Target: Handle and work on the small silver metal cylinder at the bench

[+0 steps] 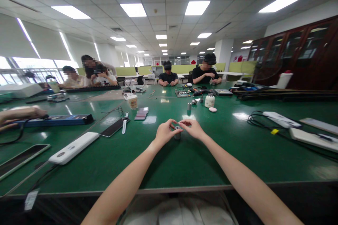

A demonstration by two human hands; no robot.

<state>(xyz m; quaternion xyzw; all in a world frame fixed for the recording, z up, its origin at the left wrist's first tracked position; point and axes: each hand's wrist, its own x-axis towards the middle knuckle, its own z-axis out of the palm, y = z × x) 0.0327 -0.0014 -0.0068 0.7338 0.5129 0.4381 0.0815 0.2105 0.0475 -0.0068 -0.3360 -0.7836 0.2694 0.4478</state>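
Note:
A small silvery metal cylinder [177, 135] stands upright on the green table in front of me. My left hand [167, 132] curves round its upper part, the thumb across the near side and the index finger bent over behind. On the other side, my right hand [192, 128] has its thumb and fingertips pinched together just above the cylinder, close to the left fingertips. Whatever lies in that pinch is too small to make out. Farther back is a second metal cylinder [189, 106], also upright, beside a white jar [210, 100] and its round pink lid [212, 109].
Left of my hands lie a white watch [125, 123], a dark phone [113, 128], a white power bank [74, 148] and a blue power strip [55, 121], where another person's hand [25, 115] rests. Cables [260, 119] and white devices [281, 119] are at right. Several people sit or stand across the table.

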